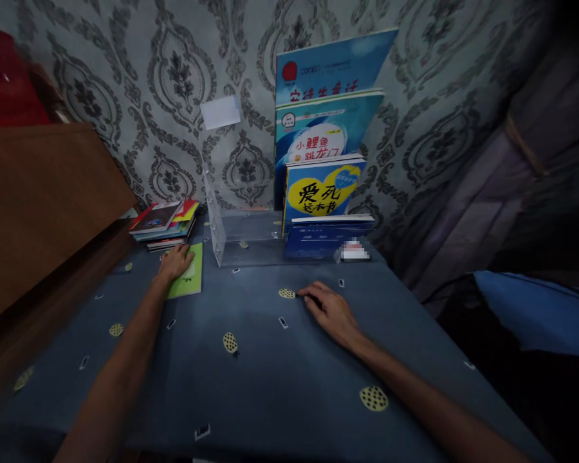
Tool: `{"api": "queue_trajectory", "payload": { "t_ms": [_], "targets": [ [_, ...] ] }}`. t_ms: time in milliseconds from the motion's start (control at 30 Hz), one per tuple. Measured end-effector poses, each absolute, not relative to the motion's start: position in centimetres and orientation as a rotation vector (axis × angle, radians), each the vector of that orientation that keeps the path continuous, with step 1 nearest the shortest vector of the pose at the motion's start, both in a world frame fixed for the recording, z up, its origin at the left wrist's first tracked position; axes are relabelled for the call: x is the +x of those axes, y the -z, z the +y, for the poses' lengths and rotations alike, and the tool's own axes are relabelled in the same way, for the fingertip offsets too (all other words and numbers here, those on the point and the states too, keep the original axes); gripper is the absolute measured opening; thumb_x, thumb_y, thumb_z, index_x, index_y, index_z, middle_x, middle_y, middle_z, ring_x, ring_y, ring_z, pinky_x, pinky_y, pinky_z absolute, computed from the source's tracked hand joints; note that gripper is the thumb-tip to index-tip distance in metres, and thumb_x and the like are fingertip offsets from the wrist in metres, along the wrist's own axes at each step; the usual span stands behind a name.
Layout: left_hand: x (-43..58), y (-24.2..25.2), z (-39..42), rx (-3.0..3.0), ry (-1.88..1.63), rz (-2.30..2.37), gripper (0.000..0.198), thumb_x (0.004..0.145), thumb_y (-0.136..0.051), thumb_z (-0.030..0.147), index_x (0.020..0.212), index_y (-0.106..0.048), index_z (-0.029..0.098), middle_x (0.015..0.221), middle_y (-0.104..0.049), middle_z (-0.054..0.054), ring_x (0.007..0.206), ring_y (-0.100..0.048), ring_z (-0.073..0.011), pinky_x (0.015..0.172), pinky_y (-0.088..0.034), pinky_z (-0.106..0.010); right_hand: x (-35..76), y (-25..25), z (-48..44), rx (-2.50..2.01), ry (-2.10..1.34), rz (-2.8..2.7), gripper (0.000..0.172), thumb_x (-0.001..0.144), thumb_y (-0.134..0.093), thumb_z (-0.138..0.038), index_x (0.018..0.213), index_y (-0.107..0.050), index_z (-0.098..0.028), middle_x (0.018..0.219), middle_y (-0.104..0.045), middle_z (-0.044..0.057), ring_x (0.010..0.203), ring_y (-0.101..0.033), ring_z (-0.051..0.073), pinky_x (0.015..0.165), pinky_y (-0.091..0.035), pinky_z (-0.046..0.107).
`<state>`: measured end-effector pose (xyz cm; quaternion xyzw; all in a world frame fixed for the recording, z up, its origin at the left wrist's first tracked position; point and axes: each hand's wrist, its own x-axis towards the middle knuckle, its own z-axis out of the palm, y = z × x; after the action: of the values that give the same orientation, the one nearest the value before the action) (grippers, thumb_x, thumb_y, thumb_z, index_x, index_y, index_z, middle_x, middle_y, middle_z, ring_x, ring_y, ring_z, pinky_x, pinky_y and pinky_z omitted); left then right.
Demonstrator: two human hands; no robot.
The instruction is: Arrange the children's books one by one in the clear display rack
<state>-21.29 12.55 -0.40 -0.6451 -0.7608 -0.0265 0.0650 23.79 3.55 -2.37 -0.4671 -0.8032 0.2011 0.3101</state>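
Observation:
My left hand (176, 262) lies flat, fingers stretched out, on a thin green book (192, 280) that rests on the blue patterned tablecloth (270, 373). A stack of several books (163, 224) sits just behind that hand. My right hand (329, 310) rests palm down on the cloth in the middle, fingers loosely together, holding nothing. Beyond it stands a clear acrylic tiered book stand (231, 235) against the wall. Its right side holds several upright books (324, 193) in stepped rows, blue and teal covers facing me.
A brown wooden cabinet (33, 199) stands along the left edge of the table. Patterned grey wallpaper (174, 83) forms the back wall. A dark curtain (502, 180) and a blue cushion (535, 308) lie off the table's right side.

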Motion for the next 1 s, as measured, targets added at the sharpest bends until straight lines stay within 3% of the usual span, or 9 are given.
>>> {"api": "queue_trajectory", "payload": {
  "t_ms": [467,1000],
  "targets": [
    [-18.3,0.2,7.0,-1.974,0.029,-2.232,0.052,0.102,-0.027,0.042,0.142,-0.051,0.018,0.138,-0.057,-0.017,0.127,-0.054,-0.0323,0.104,-0.043,-0.053,23.8,2.1,3.2,-1.202,-0.528,-2.124,0.029,0.092,-0.047,-0.02,0.104,-0.073,-0.021,0.096,-0.067,0.007,0.08,-0.064,0.021,0.077,-0.052,0.035],
    [-13.1,1.2,1.1,-2.082,0.172,-2.051,0.052,0.102,-0.028,0.04,0.141,-0.053,0.016,0.137,-0.06,-0.016,0.126,-0.055,-0.0313,0.11,-0.039,-0.053,23.5,1.9,2.9,-1.191,-0.532,-2.117,0.028,0.093,-0.047,-0.014,0.105,-0.072,-0.019,0.099,-0.066,0.007,0.091,-0.065,0.021,0.085,-0.05,0.035]
  ]
}}
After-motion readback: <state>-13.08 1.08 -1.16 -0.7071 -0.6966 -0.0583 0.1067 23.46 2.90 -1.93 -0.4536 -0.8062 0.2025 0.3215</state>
